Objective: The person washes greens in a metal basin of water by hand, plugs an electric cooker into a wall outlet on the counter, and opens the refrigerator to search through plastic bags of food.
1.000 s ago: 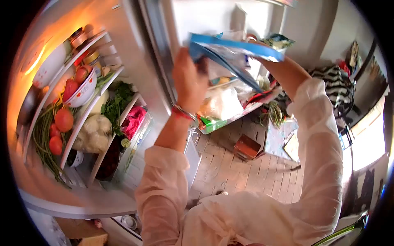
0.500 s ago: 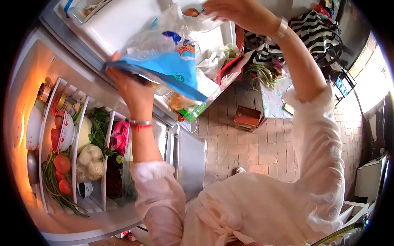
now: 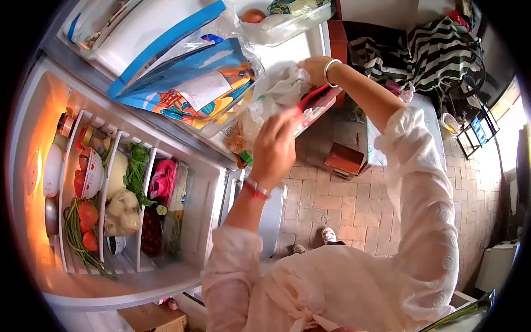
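The blue printed bag (image 3: pixel 202 91) stands upright in the fridge door's shelves, away from both hands. My left hand (image 3: pixel 276 146) is over the door shelf, its fingers close together by a red package (image 3: pixel 315 108) and a crumpled clear plastic bag (image 3: pixel 260 113); what the fingertips hold, if anything, is hidden. Farther back, my right hand (image 3: pixel 318 71) has its fingers closed at the edge of a whitish plastic bag (image 3: pixel 285 88), just above the red package.
The open fridge (image 3: pixel 130 288) at the left holds tomatoes, long green beans, bowls and leafy greens on its shelves. A clear bin (image 3: pixel 287 30) is in the upper door. A brown stool (image 3: pixel 345 159) stands on the brick floor beside a table (image 3: pixel 428 119). Striped cloth (image 3: pixel 442 50) lies behind.
My left hand has let go of the blue bag, which now stands in the door, and has moved right. My right hand has come down to the whitish plastic bag.
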### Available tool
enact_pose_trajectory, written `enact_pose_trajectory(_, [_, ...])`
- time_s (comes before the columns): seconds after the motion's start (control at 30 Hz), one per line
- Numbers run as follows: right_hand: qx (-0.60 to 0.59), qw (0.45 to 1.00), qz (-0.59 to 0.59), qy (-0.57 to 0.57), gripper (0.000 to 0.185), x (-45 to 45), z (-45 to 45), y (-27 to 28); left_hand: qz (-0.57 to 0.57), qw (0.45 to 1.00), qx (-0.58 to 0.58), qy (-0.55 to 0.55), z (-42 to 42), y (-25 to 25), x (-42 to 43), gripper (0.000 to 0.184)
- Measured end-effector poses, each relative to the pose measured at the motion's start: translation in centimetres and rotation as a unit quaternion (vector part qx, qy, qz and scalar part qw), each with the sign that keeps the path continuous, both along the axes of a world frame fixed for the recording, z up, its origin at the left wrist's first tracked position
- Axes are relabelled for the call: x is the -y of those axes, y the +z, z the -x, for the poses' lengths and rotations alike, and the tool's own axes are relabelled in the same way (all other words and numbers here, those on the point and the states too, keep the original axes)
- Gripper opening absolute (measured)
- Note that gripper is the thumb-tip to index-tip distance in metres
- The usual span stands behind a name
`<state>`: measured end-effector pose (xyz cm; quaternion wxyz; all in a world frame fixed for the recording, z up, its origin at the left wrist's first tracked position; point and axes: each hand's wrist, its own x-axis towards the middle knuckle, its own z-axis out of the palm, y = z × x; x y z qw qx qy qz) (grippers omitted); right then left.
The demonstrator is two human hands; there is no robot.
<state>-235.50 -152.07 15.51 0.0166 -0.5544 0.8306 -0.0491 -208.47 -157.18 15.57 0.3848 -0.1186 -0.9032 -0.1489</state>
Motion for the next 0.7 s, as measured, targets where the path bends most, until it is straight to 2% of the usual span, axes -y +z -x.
enact_pose_trajectory(0.03, [-0.010,0.995,-0.090,-0.036,0.037,0.3,1.3,-0.7,-0.038,0.999,-0.002,0.028,3.4,-0.7,1.2,0.036])
enact_pose_trajectory(0.07, [0.055,0.995,-0.064,-0.048,0.051,-0.3,2.0,-0.9,-0.079,0.995,-0.007,0.055,6.4,-1.5,2.3,0.039])
enact_pose_trajectory(0.13, [0.091,0.991,-0.086,-0.047,0.047,-1.5,3.6,-1.8,-0.078,0.995,0.037,0.056,10.1,-2.5,3.4,0.040])
enact_pose_trajectory(0.23, [0.278,0.960,-0.033,0.007,0.032,-4.1,3.0,-2.9,-0.073,0.978,0.171,0.095,12.8,-2.7,3.1,0.047])
enact_pose_trajectory(0.33, [0.271,0.960,0.057,0.045,0.029,-5.2,3.3,-4.3,-0.020,0.939,0.301,0.166,14.4,-2.2,3.0,0.043])
enact_pose_trajectory(0.4, [0.205,0.971,0.118,-0.015,0.029,-5.4,3.7,-4.7,0.039,0.908,0.358,0.212,15.5,-2.7,4.3,0.033])
enact_pose_trajectory(0.43, [0.167,0.973,0.155,-0.037,0.028,-5.7,3.7,-4.5,0.046,0.914,0.348,0.204,15.1,-1.9,4.6,0.019])
enact_pose_trajectory(0.47, [0.127,0.971,0.192,-0.060,0.028,-6.0,3.8,-4.2,0.050,0.914,0.341,0.215,14.6,-1.2,4.7,0.013])
enact_pose_trajectory(0.53, [0.110,0.963,0.226,-0.101,0.027,-6.2,4.0,-3.6,0.097,0.955,0.204,0.189,14.3,-1.7,6.1,0.010])
enact_pose_trajectory(0.6, [0.117,0.964,0.207,-0.114,0.026,-5.9,4.0,-3.3,0.060,0.972,0.146,0.176,13.9,-2.1,6.6,0.014])
enact_pose_trajectory(0.7, [0.048,0.990,0.097,-0.086,0.025,-5.6,1.6,-1.9,0.028,0.969,0.123,0.212,13.0,-2.0,6.2,0.028])
